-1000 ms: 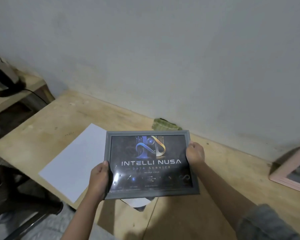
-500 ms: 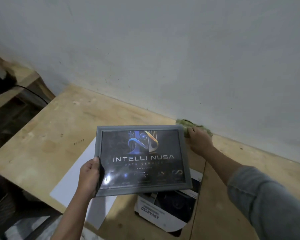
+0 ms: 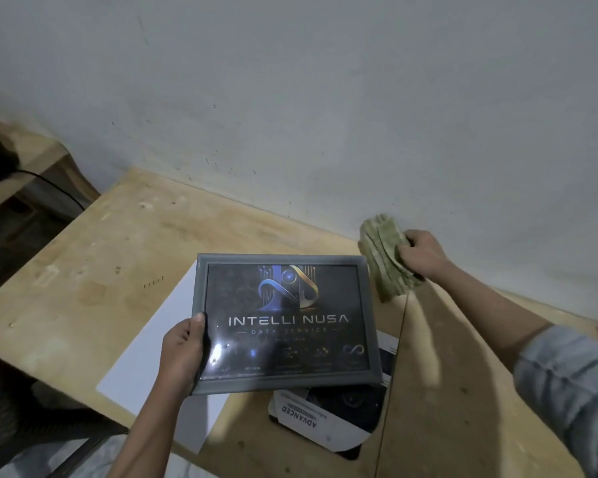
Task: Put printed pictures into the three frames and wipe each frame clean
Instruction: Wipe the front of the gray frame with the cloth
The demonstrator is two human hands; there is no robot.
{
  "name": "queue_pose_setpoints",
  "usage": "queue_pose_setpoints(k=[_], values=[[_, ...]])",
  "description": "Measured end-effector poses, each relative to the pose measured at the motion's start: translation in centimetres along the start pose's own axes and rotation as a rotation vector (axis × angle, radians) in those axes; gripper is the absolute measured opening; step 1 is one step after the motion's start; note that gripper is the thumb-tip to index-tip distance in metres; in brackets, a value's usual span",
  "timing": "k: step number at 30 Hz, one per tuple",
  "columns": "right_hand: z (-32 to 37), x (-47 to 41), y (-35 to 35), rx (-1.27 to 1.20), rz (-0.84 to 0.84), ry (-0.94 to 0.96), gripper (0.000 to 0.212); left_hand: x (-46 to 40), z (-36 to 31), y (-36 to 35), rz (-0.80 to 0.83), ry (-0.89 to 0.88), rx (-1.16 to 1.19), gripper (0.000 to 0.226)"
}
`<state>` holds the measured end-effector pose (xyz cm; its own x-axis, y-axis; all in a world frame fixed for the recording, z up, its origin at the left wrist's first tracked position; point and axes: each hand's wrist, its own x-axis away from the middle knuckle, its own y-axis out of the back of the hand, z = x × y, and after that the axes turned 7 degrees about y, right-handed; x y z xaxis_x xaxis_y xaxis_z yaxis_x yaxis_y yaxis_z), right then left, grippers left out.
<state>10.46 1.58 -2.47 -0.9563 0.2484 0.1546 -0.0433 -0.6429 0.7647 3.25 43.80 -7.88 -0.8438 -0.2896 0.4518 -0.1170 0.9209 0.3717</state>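
Head view: in the lower middle of the picture, the left hand (image 3: pixel 183 353) grasps a grey picture frame (image 3: pixel 285 322) by its left edge, thumb lying over the glass, and holds it above the wooden table (image 3: pixel 94 257). The frame carries a dark printed picture reading "INTELLI NUSA". To the right of centre, the right hand (image 3: pixel 422 257) is clenched round a bunched olive-green cloth (image 3: pixel 385 260), lifted off the table just beside the frame's upper right corner and close to the pale wall (image 3: pixel 308 98). Under the frame, on the table, lies a white sheet of paper (image 3: pixel 145 360) at lower left. A second print (image 3: pixel 325 419) marked "ADVANCED" lies at lower centre, partly covered by the frame. A grey sleeve (image 3: pixel 567 384) covers the right forearm at the right edge.
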Motion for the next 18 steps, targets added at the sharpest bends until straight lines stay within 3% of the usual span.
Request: queue_pose_setpoints(k=[3, 6, 10, 14, 18], values=[[-0.8, 2.0, 3.5, -0.159, -0.016, -0.044, 0.019, 1.7, -1.6, -1.7, 0.023, -0.051, -0.019, 0.050], [-1.2, 4.5, 6.6, -0.109, -0.064, 0.041, 0.019, 3.4, -3.0, -3.5, 0.046, -0.110, -0.030, 0.045], [-1.2, 10.2, 10.3, 0.215, -0.161, 0.395, 0.019, 7.4, -4.8, -6.6, 0.105, -0.176, -0.008, 0.046], [-4.2, 15.8, 11.3, 0.552, -0.127, 0.655, 0.036, 12.7, -5.6, -10.1, 0.190, -0.164, 0.082, 0.043], [-8.5, 20.1, 13.2, 0.757, -0.208, 0.692, 0.057, 17.2, -5.5, -13.1, 0.240, -0.125, 0.149, 0.044]])
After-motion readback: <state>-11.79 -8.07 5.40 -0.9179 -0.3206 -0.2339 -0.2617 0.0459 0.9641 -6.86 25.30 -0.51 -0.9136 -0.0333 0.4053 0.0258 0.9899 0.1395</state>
